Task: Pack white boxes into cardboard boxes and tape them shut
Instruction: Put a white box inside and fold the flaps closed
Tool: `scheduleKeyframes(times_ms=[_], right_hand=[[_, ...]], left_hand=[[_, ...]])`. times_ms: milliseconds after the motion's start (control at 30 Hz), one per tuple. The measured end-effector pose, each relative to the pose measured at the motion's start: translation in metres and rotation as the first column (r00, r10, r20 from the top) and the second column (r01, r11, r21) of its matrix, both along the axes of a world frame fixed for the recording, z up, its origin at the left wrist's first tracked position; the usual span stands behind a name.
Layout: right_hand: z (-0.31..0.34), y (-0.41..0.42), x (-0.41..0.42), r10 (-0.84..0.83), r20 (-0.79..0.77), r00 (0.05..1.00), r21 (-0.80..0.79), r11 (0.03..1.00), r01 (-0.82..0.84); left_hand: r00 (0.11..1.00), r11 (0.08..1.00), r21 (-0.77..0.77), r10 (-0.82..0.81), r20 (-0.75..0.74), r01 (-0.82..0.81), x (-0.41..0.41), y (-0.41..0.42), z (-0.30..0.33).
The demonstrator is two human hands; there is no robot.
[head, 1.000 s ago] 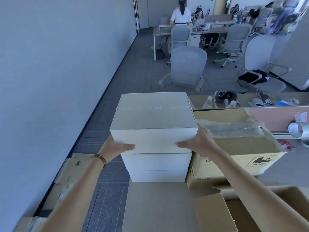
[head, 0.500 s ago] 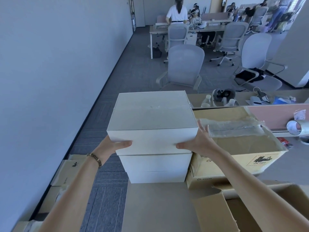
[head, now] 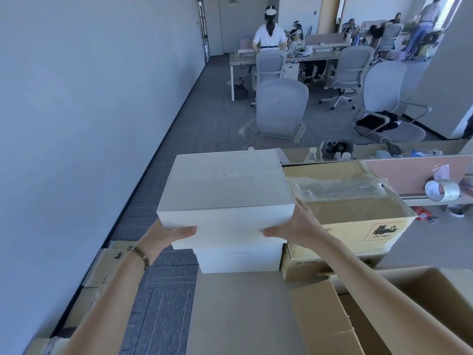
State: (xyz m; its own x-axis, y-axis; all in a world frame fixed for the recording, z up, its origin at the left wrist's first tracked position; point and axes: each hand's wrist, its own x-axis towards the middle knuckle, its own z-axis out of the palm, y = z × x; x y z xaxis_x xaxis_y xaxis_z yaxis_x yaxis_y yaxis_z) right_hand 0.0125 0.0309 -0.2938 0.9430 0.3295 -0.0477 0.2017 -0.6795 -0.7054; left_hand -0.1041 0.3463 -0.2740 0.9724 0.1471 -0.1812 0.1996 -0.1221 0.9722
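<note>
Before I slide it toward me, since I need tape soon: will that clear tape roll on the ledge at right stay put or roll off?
The tape roll stands on its edge on the ledge, so a nudge would probably set it rolling. It looks hollow and light, so likely easy to shift. Lifting it may be safer than sliding.

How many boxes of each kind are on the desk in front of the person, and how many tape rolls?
White rectangular boxes in the stack: 3 (top one held by both hands, middle, bottom)
Taped-shut brown cardboard boxes: 2 (upper, lower)
Open brown cardboard boxes: 1
Clear tape rolls: 1
Total: 7
</note>
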Motion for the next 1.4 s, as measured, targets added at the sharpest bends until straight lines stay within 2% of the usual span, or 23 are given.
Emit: scheduleKeyframes(times_ms=[300, 633, 867, 1033, 1400], right_hand=[[0.000, -0.015, -0.037, 0.048, -0.064, 0.997, 0.101, 0.994, -0.041], [-0.017, -0.027, -0.055, 0.171, -0.255, 0.952, 0.322, 0.943, -0.083], [-0.022, -0.038, -0.062, 0.238, -0.279, 0.930, 0.374, 0.919, -0.123], [-0.021, -0.053, -0.083, 0.296, -0.252, 0.921, 0.408, 0.896, -0.177], [0.004, -0.129, -0.124, 0.336, -0.236, 0.912, 0.430, 0.878, -0.213]], left_hand=[[0.997, 0.999, -0.002, 0.054, -0.047, -0.054, -0.043, -0.015, -0.005], [0.976, 0.977, -0.012, 0.211, -0.060, -0.212, -0.092, -0.043, -0.011], [0.971, 0.971, 0.023, 0.237, -0.018, -0.236, -0.121, -0.066, -0.016], [0.958, 0.958, -0.037, 0.285, 0.027, -0.284, -0.152, -0.083, -0.022], [0.926, 0.927, -0.034, 0.375, 0.032, -0.374, -0.212, -0.159, -0.020]])
